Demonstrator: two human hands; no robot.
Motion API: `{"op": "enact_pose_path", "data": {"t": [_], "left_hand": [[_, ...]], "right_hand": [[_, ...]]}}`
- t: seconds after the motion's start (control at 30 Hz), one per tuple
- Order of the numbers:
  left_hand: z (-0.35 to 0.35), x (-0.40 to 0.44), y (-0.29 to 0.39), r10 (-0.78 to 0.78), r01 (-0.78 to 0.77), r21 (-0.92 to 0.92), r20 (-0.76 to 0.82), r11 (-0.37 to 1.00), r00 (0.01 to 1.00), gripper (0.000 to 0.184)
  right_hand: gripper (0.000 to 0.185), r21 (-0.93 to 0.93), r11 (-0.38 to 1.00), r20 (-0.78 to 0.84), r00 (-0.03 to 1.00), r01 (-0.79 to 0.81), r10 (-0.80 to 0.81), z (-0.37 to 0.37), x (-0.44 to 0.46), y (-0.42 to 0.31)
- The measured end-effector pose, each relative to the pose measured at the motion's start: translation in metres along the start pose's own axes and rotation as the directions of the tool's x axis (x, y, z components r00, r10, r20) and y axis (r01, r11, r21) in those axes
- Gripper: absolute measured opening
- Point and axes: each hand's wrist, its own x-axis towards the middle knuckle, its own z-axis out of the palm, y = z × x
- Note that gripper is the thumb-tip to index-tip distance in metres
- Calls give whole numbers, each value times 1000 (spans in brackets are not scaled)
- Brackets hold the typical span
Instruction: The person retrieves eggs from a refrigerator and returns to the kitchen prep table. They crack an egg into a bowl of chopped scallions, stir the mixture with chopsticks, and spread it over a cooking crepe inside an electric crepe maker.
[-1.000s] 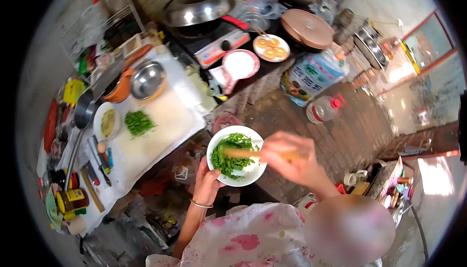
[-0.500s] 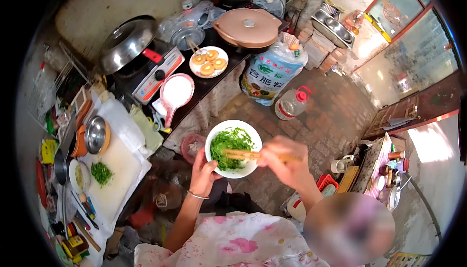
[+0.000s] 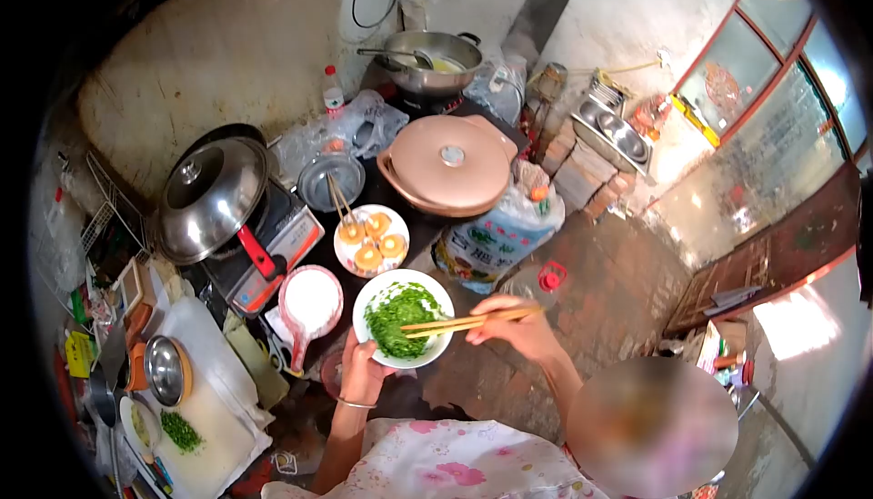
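My left hand [image 3: 366, 370] grips the lower left rim of a white bowl [image 3: 446, 300], with the thumb over its edge. Inside lie chopped greens [image 3: 396, 314], dark green and moist-looking. A pair of wooden chopsticks [image 3: 462, 323] is held in my right hand [image 3: 511, 326], closed around their upper part. Their tips rest in the greens. Just beyond the bowl stands a white plate [image 3: 343, 254] of ring-shaped golden pieces [image 3: 393, 245]. A pink-handled pan of white powder [image 3: 311, 299] sits to the left of the bowl.
At the back are a lidded pink pan [image 3: 450, 158] and a steel wok [image 3: 436, 49]. A domed-lid wok [image 3: 214, 190] stands on a cooker at left. A cutting board [image 3: 205, 440] bears chopped greens. A printed sack [image 3: 496, 244] and a red-capped jug [image 3: 551, 277] stand on the floor.
My view has shifted, bringing more of the back wall into sight. The bowl is now closer to the counter and plate. The chopsticks have swung to a different slant in the greens.
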Motion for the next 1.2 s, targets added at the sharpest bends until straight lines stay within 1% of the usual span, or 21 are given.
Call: {"op": "enact_pose_path", "data": {"t": [0.03, 0.07, 0.1, 0.13, 0.17, 0.23, 0.3, 0.37, 0.43, 0.53, 0.57, 0.7, 0.73, 0.77, 0.8, 0.83, 0.87, 0.93, 0.97, 1.03, 1.2], "left_hand": [[2, 9, 6, 39, -40, -25, -32, 999, 999, 51], [-4, 18, 12, 76, -76, 1, -32, 997, 997, 57], [0, 21, 18, 100, -99, 12, -116, 995, 988, 60], [4, 23, 25, 137, -139, -6, -141, 990, 980, 60], [6, 27, 30, 171, -177, -21, -164, 984, 971, 61], [2, 33, 31, 197, -212, -54, -205, 976, 959, 61], [34, 33, 45, 305, -312, 8, -232, 950, 924, 61], [6, 40, 31, 248, -276, -47, -320, 960, 915, 62], [6, 40, 26, 319, -352, -24, -369, 936, 873, 65], [14, 43, 19, 389, -422, 34, -461, 906, 798, 69], [20, 45, 18, 394, -432, 32, -476, 901, 786, 69], [48, 62, 17, 481, -513, 117, -570, 850, 667, 68], [58, 70, 16, 489, -529, 143, -629, 837, 604, 66], [56, 73, 13, 506, -538, 155, -618, 829, 602, 56], [54, 78, 11, 524, -546, 172, -609, 820, 595, 55], [57, 81, 9, 541, -552, 192, -603, 812, 586, 55], [68, 88, 10, 552, -574, 190, -618, 796, 560, 53], [74, 95, 8, 561, -586, 183, -603, 790, 568, 53], [78, 99, 7, 564, -587, 178, -589, 790, 579, 54], [88, 108, 6, 560, -587, 185, -612, 788, 559, 55], [109, 127, 4, 536, -539, 221, -646, 813, 544, 58]], "right_hand": [[31, 53, 999, 144, 990, -3, -5, -4, 14, -2], [34, -23, 1000, 156, 988, -5, 9, -12, 30, -5], [37, -97, 995, 166, 986, -6, 23, -23, 49, -5], [36, -290, 952, 131, 989, 101, -65, -35, 71, -2], [34, -263, 947, 92, 982, 182, -164, -57, 105, 26], [40, -623, 766, -101, 955, 159, -281, -65, 170, 49], [31, -937, 312, 4, 895, 160, -446, -42, 215, 34], [25, -970, 188, 82, 931, 157, -356, -26, 259, 37], [16, -967, 36, 248, 962, 253, -111, -24, 289, 45], [16, -937, 42, 336, 927, 347, -169, -29, 315, 58], [16, -918, 89, 364, 908, 388, -207, -32, 315, 52], [17, -828, 280, 366, 846, 487, -389, -47, 322, -17], [17, -846, 300, 322, 871, 440, -370, -52, 319, -52], [17, -861, 321, 281, 895, 395, -347, -63, 315, -89], [14, -729, 522, 283, 889, 443, -360, -84, 321, -109], [11, -703, 496, 304, 846, 510, -439, -94, 280, -182], [9, -730, 497, 298, 873, 469, -386, -128, 332, -167], [11, -465, 822, 174, 944, 329, -279, -181, 343, -207], [15, -338, 888, 130, 950, 312, -284, -207, 342, -226], [13, -340, 898, 30, 957, 281, -288, -262, 339, -254], [20, -561, 812, -114, 956, 162, -269, -396, 346, -274]]}}
